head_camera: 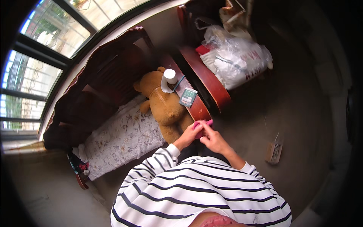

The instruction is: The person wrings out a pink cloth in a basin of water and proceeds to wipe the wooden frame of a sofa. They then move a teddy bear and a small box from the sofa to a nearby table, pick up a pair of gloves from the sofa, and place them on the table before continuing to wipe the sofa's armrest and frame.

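Both hands meet in front of my body, just below the rounded end of a red wooden armrest [200,110]. My left hand [188,135] grips a small pink cloth [200,133]. My right hand [215,140] touches the same cloth with its extended fingers, and whether it grips it I cannot tell. Beyond them on the armrest lies a dark green booklet or packet [188,97] bearing writing. A thin blue-green stick [179,83] and a white paper roll [170,76] with a loose end are farther up the armrest.
A brown teddy bear [166,105] lies face down on a wooden bench with a floral cover [124,142]. Plastic bags [238,59] rest on another wooden seat at the upper right. A small box [274,153] stands on the floor at right. Barred windows [54,28] are upper left.
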`<control>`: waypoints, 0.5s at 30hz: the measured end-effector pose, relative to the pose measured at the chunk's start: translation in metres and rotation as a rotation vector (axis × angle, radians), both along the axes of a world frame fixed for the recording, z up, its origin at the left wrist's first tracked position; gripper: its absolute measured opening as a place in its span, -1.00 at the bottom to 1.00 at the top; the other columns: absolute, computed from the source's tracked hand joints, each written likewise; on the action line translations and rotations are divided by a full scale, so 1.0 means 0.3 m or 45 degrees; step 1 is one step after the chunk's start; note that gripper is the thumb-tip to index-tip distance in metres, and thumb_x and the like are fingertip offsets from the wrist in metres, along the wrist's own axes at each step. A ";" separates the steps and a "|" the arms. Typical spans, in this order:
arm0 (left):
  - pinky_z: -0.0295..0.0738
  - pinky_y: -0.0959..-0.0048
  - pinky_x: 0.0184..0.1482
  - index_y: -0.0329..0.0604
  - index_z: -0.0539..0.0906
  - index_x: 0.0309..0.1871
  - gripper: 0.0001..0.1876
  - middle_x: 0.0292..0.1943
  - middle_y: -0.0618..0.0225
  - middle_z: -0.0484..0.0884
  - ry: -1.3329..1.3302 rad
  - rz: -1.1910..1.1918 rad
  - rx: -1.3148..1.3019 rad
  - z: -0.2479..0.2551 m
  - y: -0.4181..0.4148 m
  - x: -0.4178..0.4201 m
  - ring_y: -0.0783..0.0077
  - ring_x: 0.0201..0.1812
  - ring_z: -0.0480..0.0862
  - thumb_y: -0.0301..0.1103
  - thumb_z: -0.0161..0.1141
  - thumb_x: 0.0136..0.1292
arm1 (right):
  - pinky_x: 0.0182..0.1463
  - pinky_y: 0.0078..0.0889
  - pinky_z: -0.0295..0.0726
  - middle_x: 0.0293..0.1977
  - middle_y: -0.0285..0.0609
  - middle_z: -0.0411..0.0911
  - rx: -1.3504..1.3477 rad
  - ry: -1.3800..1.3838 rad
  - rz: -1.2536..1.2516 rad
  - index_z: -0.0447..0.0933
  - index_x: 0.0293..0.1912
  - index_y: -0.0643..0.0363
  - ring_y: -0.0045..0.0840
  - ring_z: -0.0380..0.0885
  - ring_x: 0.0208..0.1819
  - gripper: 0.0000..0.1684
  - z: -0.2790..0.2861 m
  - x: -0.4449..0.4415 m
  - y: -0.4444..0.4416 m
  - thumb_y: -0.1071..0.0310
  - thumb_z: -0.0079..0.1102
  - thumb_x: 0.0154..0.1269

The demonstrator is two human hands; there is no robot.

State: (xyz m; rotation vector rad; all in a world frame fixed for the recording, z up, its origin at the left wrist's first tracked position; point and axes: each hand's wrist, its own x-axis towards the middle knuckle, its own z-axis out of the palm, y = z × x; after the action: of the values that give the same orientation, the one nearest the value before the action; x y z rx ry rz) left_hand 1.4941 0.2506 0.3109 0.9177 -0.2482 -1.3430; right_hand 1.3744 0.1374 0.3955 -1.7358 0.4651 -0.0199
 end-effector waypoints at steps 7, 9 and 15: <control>0.58 0.50 -0.17 -0.13 0.58 -0.08 -0.64 -0.25 0.41 0.64 0.137 0.379 0.430 -0.035 0.017 0.007 0.57 -0.23 0.64 -0.04 -0.07 0.58 | -0.07 -0.25 0.64 -0.25 0.01 0.66 -0.275 -0.161 0.452 0.59 0.05 0.21 -0.20 0.67 -0.20 -0.60 -0.027 0.172 -0.333 0.35 0.25 0.20; 0.56 0.52 -0.23 -0.13 0.58 -0.13 -0.61 -0.31 0.43 0.63 0.222 0.502 0.531 -0.035 0.019 -0.044 0.59 -0.25 0.62 0.00 -0.08 0.58 | -0.08 -0.26 0.62 -0.29 -0.05 0.63 -0.336 -0.034 0.481 0.63 -0.05 0.18 -0.22 0.65 -0.22 -0.68 -0.089 0.230 -0.455 0.31 0.28 0.18; 0.49 0.53 -0.19 -0.15 0.60 -0.28 -0.45 -0.39 0.41 0.61 0.429 0.917 0.368 -0.061 -0.053 -0.240 0.53 -0.32 0.59 0.14 -0.16 0.56 | -0.03 -0.17 0.61 -0.28 -0.09 0.65 -0.470 0.237 0.786 0.66 -0.07 0.12 -0.20 0.64 -0.16 -0.63 -0.327 0.431 -0.661 0.23 0.34 0.09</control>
State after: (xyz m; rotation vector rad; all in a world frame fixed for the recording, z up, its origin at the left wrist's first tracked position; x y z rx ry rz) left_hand 1.4221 0.2347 0.2927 0.8805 0.5106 -0.8403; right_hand 1.5037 -0.0609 0.2973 -2.1933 0.0395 0.5294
